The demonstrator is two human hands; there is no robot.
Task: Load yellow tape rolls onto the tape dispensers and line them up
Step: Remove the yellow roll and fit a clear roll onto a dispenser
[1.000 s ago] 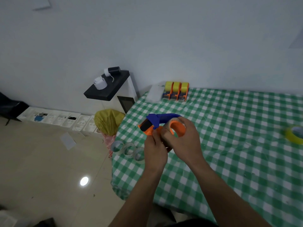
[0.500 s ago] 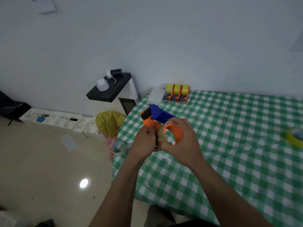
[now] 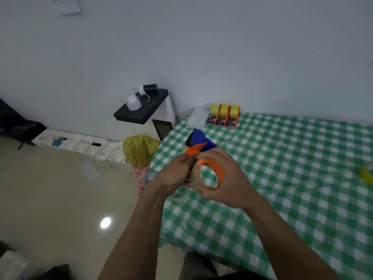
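- Head view is showing the right hand (image 3: 228, 178) curling round the orange wheel (image 3: 221, 174) of the dispenser (image 3: 198, 141).
- Left hand (image 3: 175, 174) is pinching the dispenser's orange front.
- Yellow roll (image 3: 366, 175) is lying well apart.

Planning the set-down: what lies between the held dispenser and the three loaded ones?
Head view: only bare checked tablecloth between held dispenser and loaded dispensers.

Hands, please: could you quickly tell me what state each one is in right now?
Left hand: closed, pinching the tape dispenser near its orange nose.
Right hand: closed round the dispenser's orange wheel.
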